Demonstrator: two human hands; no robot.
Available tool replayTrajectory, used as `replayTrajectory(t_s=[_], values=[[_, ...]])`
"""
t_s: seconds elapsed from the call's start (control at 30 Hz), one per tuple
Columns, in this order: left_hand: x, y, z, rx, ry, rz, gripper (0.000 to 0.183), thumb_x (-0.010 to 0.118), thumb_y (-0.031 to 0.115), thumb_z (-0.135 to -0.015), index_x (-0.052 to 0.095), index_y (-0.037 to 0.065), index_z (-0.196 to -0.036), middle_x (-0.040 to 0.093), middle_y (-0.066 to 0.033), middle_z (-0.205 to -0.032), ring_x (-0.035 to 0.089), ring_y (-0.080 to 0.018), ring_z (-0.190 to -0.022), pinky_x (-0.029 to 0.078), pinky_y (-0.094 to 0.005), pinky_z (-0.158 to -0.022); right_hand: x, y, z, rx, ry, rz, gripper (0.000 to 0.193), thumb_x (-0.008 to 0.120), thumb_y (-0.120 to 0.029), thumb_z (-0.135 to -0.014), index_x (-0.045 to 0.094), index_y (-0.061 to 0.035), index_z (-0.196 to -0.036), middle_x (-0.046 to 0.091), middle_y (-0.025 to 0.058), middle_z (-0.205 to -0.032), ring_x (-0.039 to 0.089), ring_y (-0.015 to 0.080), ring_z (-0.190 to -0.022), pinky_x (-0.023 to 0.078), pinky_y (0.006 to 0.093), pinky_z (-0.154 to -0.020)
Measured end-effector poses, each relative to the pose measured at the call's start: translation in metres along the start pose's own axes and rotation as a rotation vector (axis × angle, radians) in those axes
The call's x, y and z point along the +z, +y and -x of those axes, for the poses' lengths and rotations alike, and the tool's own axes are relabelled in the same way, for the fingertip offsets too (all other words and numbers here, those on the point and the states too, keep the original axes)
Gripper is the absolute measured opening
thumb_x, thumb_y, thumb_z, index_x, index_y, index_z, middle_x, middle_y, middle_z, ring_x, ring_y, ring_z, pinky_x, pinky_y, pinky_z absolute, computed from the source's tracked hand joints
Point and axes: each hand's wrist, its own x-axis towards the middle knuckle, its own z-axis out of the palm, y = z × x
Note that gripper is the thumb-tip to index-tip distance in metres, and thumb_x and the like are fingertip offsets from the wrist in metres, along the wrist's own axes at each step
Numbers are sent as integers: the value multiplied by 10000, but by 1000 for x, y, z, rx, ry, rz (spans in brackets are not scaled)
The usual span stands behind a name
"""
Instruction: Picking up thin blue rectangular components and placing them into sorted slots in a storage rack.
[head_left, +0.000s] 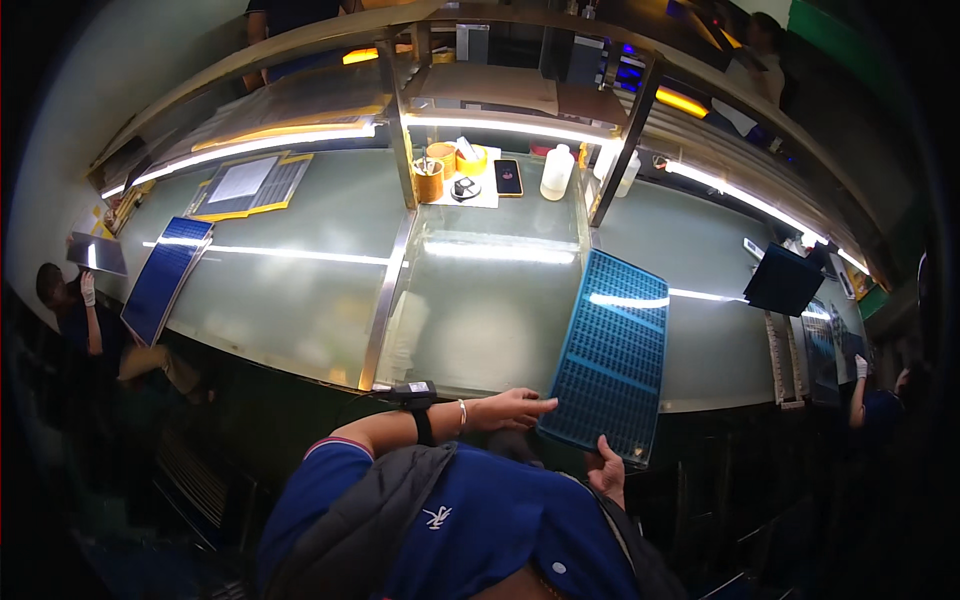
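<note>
A teal-blue rectangular panel (612,345) with rows of small dark marks lies slanted over the seam and near edge of the bench, its near end jutting toward me. Whether it is one sheet or a stack, I cannot tell. My left hand (510,408) reaches to its lower left edge with fingers stretched out and fingertips touching it. At the near end, my right hand (607,472) grips the panel, thumb on top and the other fingers hidden beneath. A bracelet and a black strapped device (412,393) are on my left forearm.
Behind stand a white bottle (556,172), a phone (509,178), and tape rolls (470,160). A metal divider (385,310) crosses the bench. Blue panels (168,275) lie left; dark sheets (783,281) are at right. Gloved co-workers' hands (88,289) show at both sides.
</note>
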Motion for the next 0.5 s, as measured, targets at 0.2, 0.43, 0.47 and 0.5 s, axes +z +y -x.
replayTrajectory(t_s=[0.2, 0.43, 0.47, 0.5], values=[[-26, -13, 55, 209, 36, 379, 423, 676, 207, -826, 518, 15, -1168, 608, -90, -1099, 608, -200, -955, 491, -330, -843, 122, 57, 44, 74, -40, 35, 371, 554, -135, -904, 466, -2, -1239, 527, 126, -1235, 501, 272, -1147, 402, 435, -984], [-112, -38, 183, 451, 338, 300, 415, 689, 112, -794, 535, -19, -1156, 625, -92, -1042, 608, -167, -919, 485, -312, -828, 94, 89, 51, 413, -53, 936, 718, 690, -17, -783, 295, 6, -1383, 524, 185, -1251, 573, 251, -1074, 480, 312, -855], [-123, -41, 205, 485, 366, 292, 415, 689, 115, -789, 540, -33, -1147, 627, -94, -1041, 607, -158, -910, 482, -304, -819, 79, 89, 50, 318, 82, 955, 619, 707, -31, -770, 413, -4, -1315, 583, 151, -1167, 607, 211, -1005, 500, 296, -780], [-133, -43, 227, 509, 407, 279, 410, 687, 95, -786, 545, -32, -1149, 635, -92, -1032, 611, -160, -899, 485, -295, -817, 65, 85, 48, 218, 228, 879, 500, 707, -64, -778, 504, -31, -1234, 623, 101, -1057, 614, 172, -950, 504, 305, -738]])
